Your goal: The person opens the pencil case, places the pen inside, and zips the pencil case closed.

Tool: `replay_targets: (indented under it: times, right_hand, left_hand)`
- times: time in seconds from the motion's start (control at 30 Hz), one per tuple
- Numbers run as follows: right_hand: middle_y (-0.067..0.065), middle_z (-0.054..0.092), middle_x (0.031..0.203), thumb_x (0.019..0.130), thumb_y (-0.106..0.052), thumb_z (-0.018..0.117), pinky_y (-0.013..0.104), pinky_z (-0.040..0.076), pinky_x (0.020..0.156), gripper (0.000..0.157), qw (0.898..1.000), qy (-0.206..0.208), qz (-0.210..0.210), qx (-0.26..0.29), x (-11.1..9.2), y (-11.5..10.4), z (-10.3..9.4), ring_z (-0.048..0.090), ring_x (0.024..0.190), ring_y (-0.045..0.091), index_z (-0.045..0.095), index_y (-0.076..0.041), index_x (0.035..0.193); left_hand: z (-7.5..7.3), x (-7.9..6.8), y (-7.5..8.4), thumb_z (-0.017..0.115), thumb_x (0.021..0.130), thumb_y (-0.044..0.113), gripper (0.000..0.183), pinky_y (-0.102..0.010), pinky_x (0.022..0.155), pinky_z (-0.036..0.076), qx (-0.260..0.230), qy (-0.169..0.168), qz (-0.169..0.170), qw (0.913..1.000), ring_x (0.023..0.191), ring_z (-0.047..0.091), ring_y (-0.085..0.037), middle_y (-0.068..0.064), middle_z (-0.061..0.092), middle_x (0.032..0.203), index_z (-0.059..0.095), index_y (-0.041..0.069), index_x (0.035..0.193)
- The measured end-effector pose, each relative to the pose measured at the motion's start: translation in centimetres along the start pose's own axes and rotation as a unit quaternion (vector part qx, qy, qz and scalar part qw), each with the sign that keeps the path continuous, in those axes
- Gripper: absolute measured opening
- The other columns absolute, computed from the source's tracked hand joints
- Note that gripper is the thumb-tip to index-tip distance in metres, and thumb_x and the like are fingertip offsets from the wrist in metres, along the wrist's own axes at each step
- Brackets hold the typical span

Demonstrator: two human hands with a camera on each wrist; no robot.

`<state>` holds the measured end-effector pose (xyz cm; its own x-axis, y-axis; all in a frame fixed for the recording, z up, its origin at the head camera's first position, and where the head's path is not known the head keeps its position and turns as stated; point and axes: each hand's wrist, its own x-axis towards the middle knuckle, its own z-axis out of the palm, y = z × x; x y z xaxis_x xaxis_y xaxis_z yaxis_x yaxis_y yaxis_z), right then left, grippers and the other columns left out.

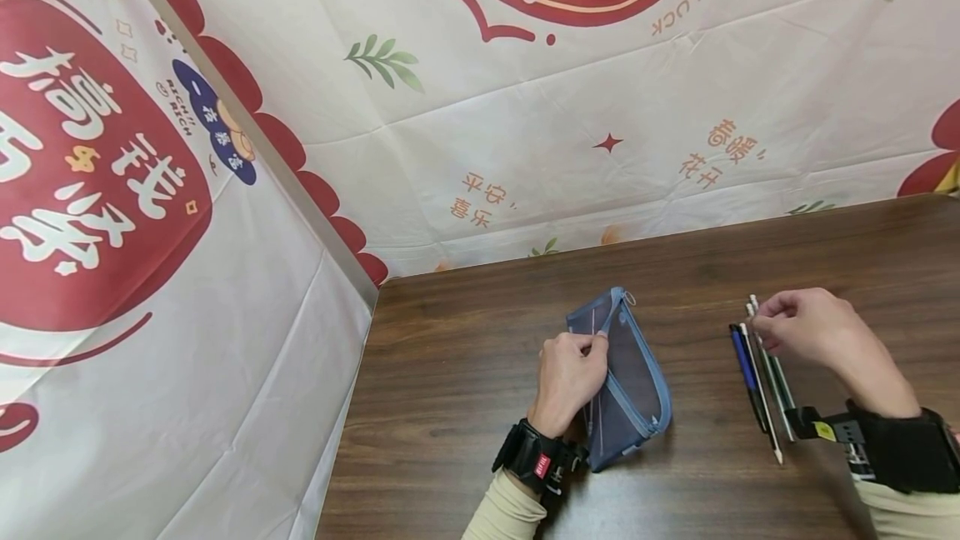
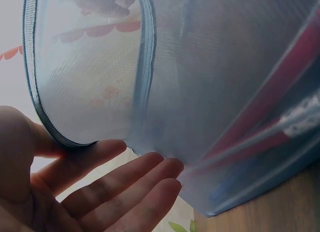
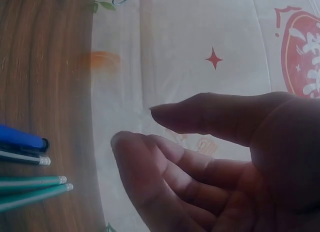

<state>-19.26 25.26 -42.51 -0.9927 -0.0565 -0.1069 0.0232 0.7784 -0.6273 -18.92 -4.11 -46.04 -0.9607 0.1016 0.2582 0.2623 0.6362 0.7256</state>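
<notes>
A blue mesh pencil case (image 1: 633, 365) stands on the table with its zipper undone along the side. My left hand (image 1: 570, 373) pinches its edge between thumb and fingers. In the left wrist view, pink-red slim items (image 2: 265, 104) show through the mesh. My right hand (image 1: 813, 327), fingers bent and holding nothing, hovers over the top ends of a row of writing tools. Among these are a blue-and-black pen (image 1: 744, 359) and green pencils (image 3: 32, 182) with white erasers. A dark pencil (image 3: 22, 157) with a white eraser lies beside the pen.
The brown wooden table (image 1: 442, 390) meets a printed white cloth (image 1: 420, 157) along its back edge. A second printed cloth panel (image 1: 247, 390) rises at the left side. A wrist camera band (image 1: 896, 448) sits close to the pencils' lower ends.
</notes>
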Motion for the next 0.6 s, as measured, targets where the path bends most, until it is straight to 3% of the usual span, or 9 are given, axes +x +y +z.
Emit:
replay_targets:
  times: [0.27,0.6]
  right_hand:
    - [0.004,0.067,0.07,0.091,-0.013,0.055,0.037,0.051,0.055,0.021,0.999,-0.051,-0.006,-0.002,0.3,0.5,0.5,0.063,0.063,0.016,0.062,0.007,0.088]
    - [0.004,0.066,0.069,0.089,-0.009,0.056,0.035,0.053,0.055,0.018,0.997,-0.077,0.002,0.007,0.6,1.1,0.7,0.063,0.063,0.018,0.062,0.007,0.084]
  left_hand:
    - [0.0,0.0,-0.1,0.052,0.093,0.031,0.054,-0.02,0.034,0.015,0.001,-0.001,-0.001,1.0,0.029,0.02,-0.008,0.005,0.025,0.037,0.042,0.017,0.043]
    - [-0.1,-0.1,-0.1,0.052,0.093,0.031,0.053,-0.02,0.034,0.015,-0.003,0.0,-0.005,1.0,0.029,0.02,-0.008,0.005,0.024,0.038,0.042,0.017,0.043]
